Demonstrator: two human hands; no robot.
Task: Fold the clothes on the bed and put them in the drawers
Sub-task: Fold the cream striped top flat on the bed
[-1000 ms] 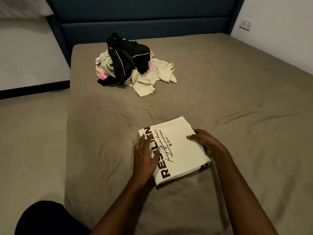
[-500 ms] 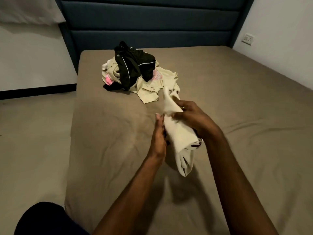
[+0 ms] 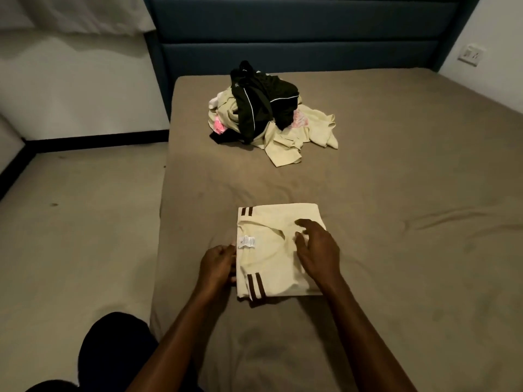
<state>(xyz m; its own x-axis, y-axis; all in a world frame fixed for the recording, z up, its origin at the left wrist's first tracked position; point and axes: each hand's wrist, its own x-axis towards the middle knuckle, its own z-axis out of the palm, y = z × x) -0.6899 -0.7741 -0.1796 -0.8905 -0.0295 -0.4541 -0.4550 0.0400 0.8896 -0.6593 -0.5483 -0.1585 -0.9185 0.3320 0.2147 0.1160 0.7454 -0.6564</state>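
A folded cream shirt (image 3: 271, 256) with brown stripes and a white label lies flat on the brown bed (image 3: 396, 193), back side up. My left hand (image 3: 218, 264) grips its left edge, fingers curled around the fabric. My right hand (image 3: 317, 250) rests on the shirt's right half with fingers spread and relaxed. Farther up the bed sits a pile of unfolded clothes (image 3: 268, 114): a black garment with white piping on top, cream and pink pieces under it.
A dark blue padded headboard (image 3: 297, 32) stands at the far end. The bed's left edge drops to a pale floor (image 3: 79, 222). A white wall with a socket (image 3: 469, 54) runs along the right. No drawers are in view.
The folded shirt was lifted from the bed, turned over in both hands and laid down again. The printed side now faces down, and the label side faces up.
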